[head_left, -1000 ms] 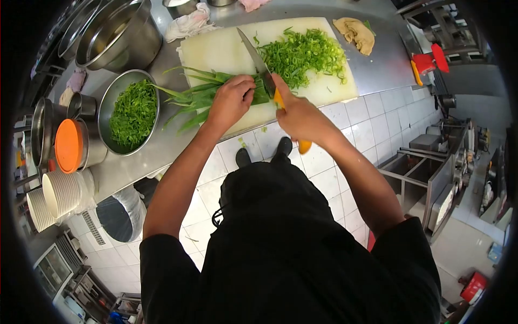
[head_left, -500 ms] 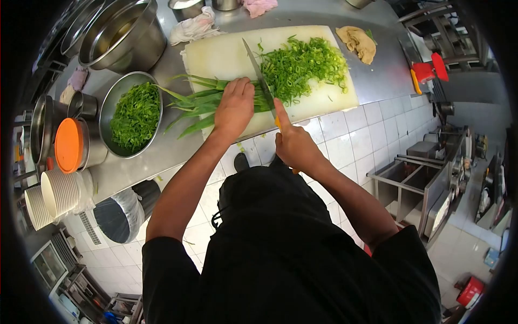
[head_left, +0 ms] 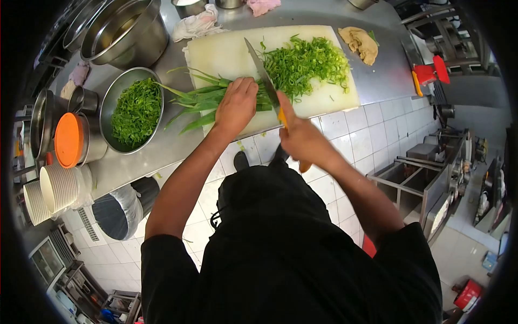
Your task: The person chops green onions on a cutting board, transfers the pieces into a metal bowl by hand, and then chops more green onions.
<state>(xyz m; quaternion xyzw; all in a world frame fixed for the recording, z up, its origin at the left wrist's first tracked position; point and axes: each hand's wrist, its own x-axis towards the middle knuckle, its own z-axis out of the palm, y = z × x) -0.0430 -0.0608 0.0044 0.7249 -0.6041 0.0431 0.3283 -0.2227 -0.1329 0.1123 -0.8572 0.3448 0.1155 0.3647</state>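
Note:
My left hand (head_left: 237, 105) is closed over a bunch of green onions (head_left: 202, 101), pressing it on the white cutting board (head_left: 216, 51). The long leaves stick out to the left, past the board's edge. In my right hand (head_left: 302, 137) is a kitchen knife (head_left: 262, 67) with a yellow-orange handle, its index finger stretched along it. The blade stands just right of my left fingers, its tip pointing to the far side. Chopped green onion (head_left: 307, 65) lies heaped on the right half of the board, beside the blade.
Left of the board, a metal bowl (head_left: 123, 144) holds cut greens. Beyond it stand a large steel pot (head_left: 137, 40), an orange lid (head_left: 69, 140) and stacked paper bowls (head_left: 58, 186). A tan cloth (head_left: 360, 46) lies to the right, a white cloth (head_left: 197, 24) behind.
My right hand and the knife have shifted slightly right, and more of the handle shows below the hand. My left hand stays on the green onions.

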